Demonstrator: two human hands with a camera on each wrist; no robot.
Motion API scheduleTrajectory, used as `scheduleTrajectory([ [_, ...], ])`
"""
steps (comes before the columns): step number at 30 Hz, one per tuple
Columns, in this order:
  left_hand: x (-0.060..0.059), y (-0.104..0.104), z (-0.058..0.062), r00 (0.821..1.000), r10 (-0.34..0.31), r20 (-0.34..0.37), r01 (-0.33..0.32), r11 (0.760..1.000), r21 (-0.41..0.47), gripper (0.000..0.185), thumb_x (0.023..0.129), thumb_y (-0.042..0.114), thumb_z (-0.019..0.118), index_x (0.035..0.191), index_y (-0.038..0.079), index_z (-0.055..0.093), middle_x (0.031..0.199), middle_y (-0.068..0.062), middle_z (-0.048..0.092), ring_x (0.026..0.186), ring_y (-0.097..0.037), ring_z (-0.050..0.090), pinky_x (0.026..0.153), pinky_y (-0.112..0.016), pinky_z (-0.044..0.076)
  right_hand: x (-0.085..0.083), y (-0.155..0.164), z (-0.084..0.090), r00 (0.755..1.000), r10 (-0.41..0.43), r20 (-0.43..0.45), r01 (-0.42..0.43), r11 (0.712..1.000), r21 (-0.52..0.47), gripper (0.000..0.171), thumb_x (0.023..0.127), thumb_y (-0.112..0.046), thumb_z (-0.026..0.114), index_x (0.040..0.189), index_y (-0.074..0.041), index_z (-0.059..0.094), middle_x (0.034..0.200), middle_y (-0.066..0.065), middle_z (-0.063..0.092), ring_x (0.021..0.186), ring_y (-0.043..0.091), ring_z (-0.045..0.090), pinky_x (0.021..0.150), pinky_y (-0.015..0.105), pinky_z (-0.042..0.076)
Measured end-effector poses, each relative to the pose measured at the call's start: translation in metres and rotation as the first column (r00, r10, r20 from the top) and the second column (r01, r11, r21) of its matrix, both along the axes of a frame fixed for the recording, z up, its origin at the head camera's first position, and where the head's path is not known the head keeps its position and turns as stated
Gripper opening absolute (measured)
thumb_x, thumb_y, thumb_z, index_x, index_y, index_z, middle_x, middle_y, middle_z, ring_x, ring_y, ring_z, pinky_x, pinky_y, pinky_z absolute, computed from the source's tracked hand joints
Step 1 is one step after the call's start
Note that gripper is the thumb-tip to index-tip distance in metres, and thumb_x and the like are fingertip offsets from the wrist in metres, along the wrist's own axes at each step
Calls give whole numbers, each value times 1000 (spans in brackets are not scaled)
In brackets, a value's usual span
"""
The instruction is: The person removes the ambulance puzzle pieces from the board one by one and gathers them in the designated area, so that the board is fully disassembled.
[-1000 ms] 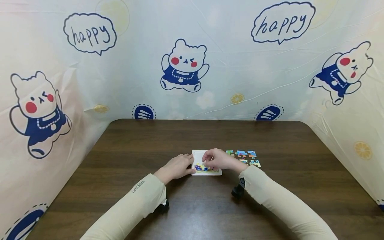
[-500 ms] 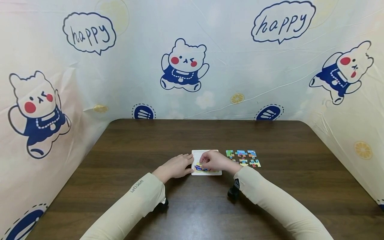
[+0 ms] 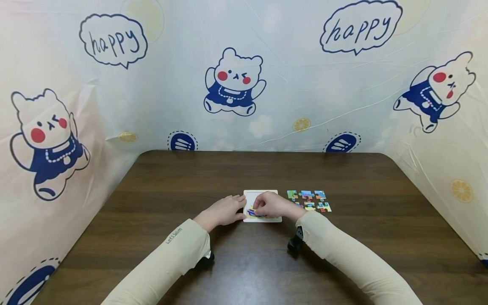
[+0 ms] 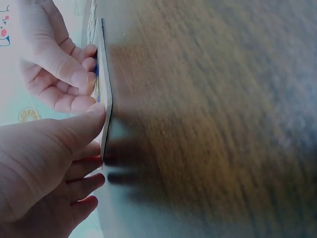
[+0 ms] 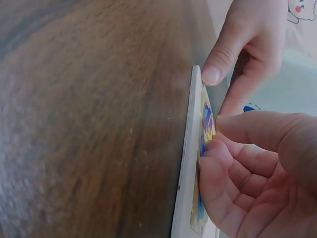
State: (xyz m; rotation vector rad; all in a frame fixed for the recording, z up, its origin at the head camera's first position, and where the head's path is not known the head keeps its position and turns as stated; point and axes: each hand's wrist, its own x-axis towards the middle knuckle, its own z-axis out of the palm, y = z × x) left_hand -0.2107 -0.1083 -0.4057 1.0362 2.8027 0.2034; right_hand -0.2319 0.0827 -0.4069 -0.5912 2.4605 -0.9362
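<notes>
Left of centre in the head view, our left hand (image 3: 225, 210) lies flat on the dark table (image 3: 190, 178), fingers nearly straight, fingertips against the left edge of the white puzzle tray (image 3: 263, 193); it grips nothing, and we judge it is there to keep the tray from sliding. The left wrist view shows the thumb (image 4: 74, 130) touching that edge. At centre, our right hand (image 3: 272, 205) covers the tray's lower half, fingers curled down onto a coloured puzzle piece (image 5: 207, 123) lying in the tray; whether they pinch it or only press it we cannot tell. The tray lies flat, near the middle of the table and towards the lower part of the frame. Just right of it, apart from the tray, the loose pieces (image 3: 309, 201) sit in rows within easy reach. Bare wood lies beyond on all sides up to the printed curtain (image 3: 244, 84)
</notes>
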Motion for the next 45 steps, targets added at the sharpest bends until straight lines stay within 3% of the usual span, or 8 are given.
scheduleTrajectory([
  [12, -1, 1, 1, 1000, -2, -16, 2, 1000, -16, 26, 92, 27, 60, 99, 2, 57, 136, -22, 51, 128, -38, 47, 108, -48, 36, 3, 1, 2, 996, -68, 60, 74, 991, -113, 4, 86, -4, 64, 85, -2, 60, 75, 1, 55, 56, 11, 49, 48, 19, 43],
  [17, -2, 1, 1, 1000, -6, -21, 5, 1000, -15, 26, 92, 27, 61, 100, 2, 58, 135, -22, 52, 127, -38, 48, 107, -48, 37, 4, 1, 2, 996, -66, 61, 75, 984, -159, 5, 85, -3, 64, 85, 0, 59, 68, 0, 52, 53, 11, 47, 47, 19, 41],
  [27, -1, 2, 0, 999, 32, 11, -32, 999, -20, 28, 92, 27, 60, 104, 2, 58, 138, -21, 50, 130, -36, 46, 109, -47, 35, 3, 2, 3, 993, -87, 75, 96, 988, -118, 6, 87, -7, 66, 85, -3, 62, 71, 6, 63, 55, 11, 52, 51, 21, 48],
  [45, 1, 2, 0, 1000, 23, 0, -23, 999, -33, 29, 92, 27, 61, 105, 2, 58, 137, -21, 50, 129, -35, 47, 108, -47, 36, -1, 15, 6, 994, -84, 74, 95, 983, -157, 3, 85, -3, 63, 83, 0, 62, 69, 3, 59, 55, 12, 53, 54, 26, 54],
])
